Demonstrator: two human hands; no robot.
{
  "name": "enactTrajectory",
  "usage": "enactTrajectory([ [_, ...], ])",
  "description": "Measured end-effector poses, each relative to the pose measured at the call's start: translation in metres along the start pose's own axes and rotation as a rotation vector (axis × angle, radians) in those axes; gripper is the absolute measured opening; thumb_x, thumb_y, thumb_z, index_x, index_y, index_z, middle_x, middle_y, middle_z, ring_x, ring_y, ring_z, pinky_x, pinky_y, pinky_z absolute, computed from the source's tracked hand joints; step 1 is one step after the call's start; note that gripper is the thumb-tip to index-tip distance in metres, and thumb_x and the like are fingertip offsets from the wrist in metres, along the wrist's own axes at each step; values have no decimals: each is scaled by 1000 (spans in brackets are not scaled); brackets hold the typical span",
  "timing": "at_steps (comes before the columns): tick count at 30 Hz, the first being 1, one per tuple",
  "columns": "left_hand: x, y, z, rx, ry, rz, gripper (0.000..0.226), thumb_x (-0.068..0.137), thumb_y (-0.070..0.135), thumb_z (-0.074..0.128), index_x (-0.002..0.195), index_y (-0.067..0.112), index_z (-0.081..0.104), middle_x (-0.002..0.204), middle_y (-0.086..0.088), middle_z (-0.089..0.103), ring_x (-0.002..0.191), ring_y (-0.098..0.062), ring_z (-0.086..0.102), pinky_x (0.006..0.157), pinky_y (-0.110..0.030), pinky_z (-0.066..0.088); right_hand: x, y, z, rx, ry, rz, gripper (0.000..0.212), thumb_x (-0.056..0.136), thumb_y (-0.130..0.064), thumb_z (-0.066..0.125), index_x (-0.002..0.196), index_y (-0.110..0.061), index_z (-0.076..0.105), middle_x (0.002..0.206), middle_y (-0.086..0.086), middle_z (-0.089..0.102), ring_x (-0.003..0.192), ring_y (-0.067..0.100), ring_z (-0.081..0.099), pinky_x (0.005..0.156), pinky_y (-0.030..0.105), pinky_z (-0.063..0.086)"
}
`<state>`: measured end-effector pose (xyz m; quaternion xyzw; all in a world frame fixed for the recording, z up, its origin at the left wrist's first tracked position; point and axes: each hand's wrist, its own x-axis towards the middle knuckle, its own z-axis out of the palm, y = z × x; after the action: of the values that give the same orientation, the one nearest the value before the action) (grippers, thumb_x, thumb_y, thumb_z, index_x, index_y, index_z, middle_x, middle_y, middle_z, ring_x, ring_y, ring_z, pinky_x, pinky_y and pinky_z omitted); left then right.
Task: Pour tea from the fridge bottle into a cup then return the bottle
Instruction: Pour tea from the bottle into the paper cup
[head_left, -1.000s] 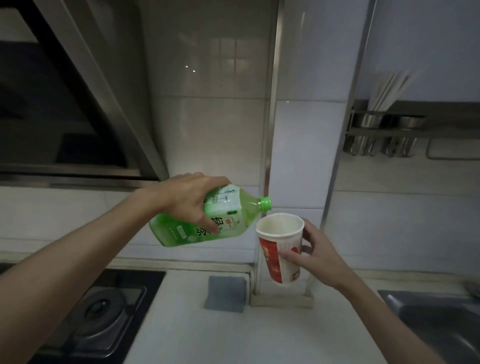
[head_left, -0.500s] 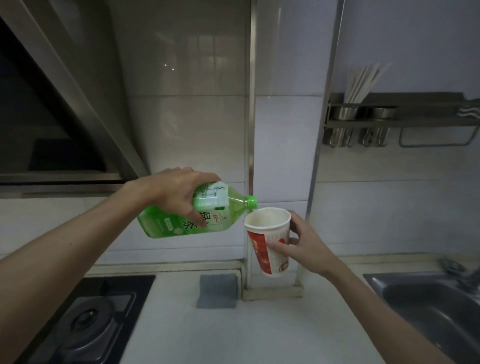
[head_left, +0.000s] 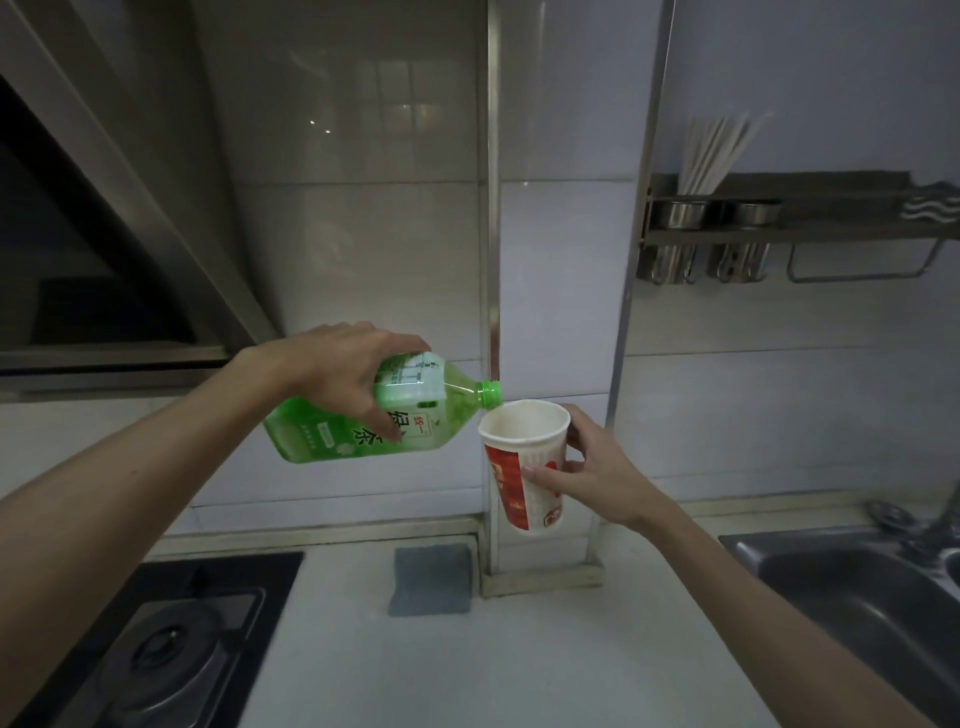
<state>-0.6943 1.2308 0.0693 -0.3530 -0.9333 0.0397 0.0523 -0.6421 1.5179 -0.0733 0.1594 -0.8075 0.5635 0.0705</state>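
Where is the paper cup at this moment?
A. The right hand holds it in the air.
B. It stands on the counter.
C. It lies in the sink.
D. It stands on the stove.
A: the right hand grips the cup, tilted, above the counter, under the neck of the bottle that the left hand tips.

A hob (head_left: 171, 644) is seen left, a sink (head_left: 789, 536) right. Between them a grey pad (head_left: 431, 579), possibly a sponge, is laid.
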Motion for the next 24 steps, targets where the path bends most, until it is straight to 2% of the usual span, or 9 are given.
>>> enactTrajectory([
  [3,2,0,-2,5,6,0,80,65,53,84,133,37,45,99,19,58,85,-7,60,67,-23,46,3,0,1,16,3,-3,58,78,-21,81,124,-33,49,123,-13,59,115,6,57,88,30,57],
  [6,3,-1,-3,28,17,0,82,63,55,84,133,38,44,99,18,58,87,-10,60,72,-29,50,6,0,1,15,6,2,58,78,-21,81,125,-32,48,124,-12,58,117,7,56,89,31,57],
  [14,7,-2,-10,80,7,8,82,64,54,83,134,38,44,99,17,59,85,-10,59,76,-33,53,8,3,0,8,9,5,61,78,-19,81,130,-25,48,125,-8,59,118,11,56,93,38,57],
  [21,8,1,-13,89,-13,5,83,66,51,83,138,38,42,99,18,55,88,-10,57,72,-28,45,7,5,-1,-33,-4,8,63,78,-22,81,131,-26,47,126,-8,58,118,11,56,93,39,57],
  [24,8,3,-14,96,-19,4,84,66,52,83,138,37,42,100,17,56,87,-10,58,76,-32,51,6,6,0,-27,0,8,62,78,-20,80,131,-25,48,125,-9,58,117,11,56,90,34,57],
])
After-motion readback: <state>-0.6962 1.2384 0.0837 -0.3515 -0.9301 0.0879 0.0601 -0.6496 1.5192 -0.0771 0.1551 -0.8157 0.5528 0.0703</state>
